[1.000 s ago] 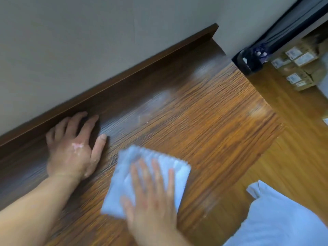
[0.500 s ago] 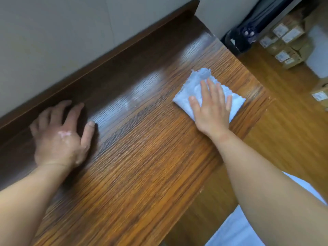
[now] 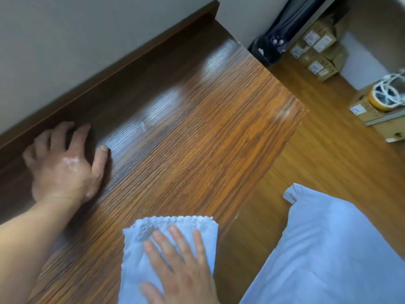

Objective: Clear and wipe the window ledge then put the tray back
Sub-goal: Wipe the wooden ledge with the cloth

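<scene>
The wooden window ledge (image 3: 197, 132) runs from lower left to upper right below a pale wall, with glossy damp streaks on it. My left hand (image 3: 63, 165) lies flat on the ledge near the dark back rim, fingers spread, holding nothing. My right hand (image 3: 179, 266) presses flat on a white cloth (image 3: 140, 260) at the near end of the ledge, close to its front edge. No tray is in view.
A dark raised rim (image 3: 122, 69) borders the ledge along the wall. Wood floor (image 3: 328, 154) lies to the right, with stacked cardboard boxes (image 3: 317, 49), a box bearing a tape roll (image 3: 381, 99) and a black bag (image 3: 269, 47). White fabric (image 3: 328, 249) fills the lower right.
My right hand has slid the cloth from the far right end of the ledge back to the near end. My left hand has stayed planted by the rim.
</scene>
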